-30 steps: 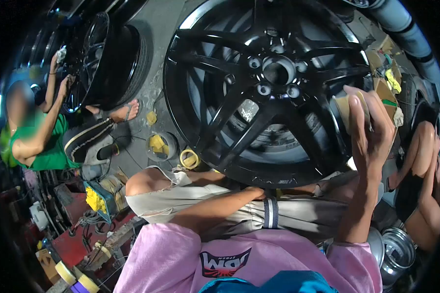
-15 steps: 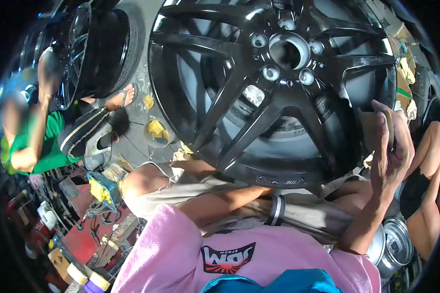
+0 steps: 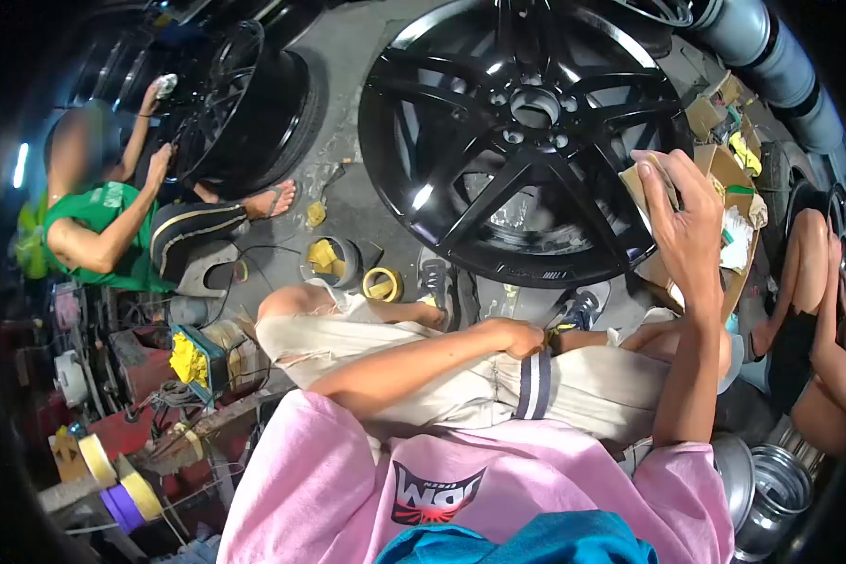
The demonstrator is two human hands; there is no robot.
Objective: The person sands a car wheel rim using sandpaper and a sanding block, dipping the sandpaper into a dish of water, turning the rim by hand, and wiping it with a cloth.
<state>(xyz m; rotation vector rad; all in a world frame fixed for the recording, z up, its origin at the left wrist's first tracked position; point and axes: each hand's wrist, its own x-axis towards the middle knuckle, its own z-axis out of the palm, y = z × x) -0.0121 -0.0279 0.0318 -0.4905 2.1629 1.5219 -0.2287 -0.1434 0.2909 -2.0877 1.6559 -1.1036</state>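
Observation:
A glossy black alloy wheel (image 3: 512, 179) with split spokes is in front of me, its face turned up toward me. My right hand (image 3: 691, 202) is raised at the wheel's right edge. Its fingers are closed on a thin, tan, sandpaper-like piece (image 3: 635, 193), partly hidden behind them. Whether that piece touches the rim I cannot tell. Lower down, my left hand (image 3: 515, 336) is closed beside the striped band of my trousers (image 3: 533, 385), below the wheel's near edge. Anything inside those fingers is hidden.
At left, a person in green (image 3: 103, 230) sits by another black wheel (image 3: 263, 122). A bucket (image 3: 336, 263) with yellow material and a tape roll (image 3: 383, 283) stand nearby. An open cardboard box (image 3: 724, 169) is at right; another person's legs (image 3: 799, 273) lie beyond.
The wheel appears smaller and farther off as the view shifts. My left hand, earlier hidden at the wheel's near edge, now shows below it. The right hand keeps its hold.

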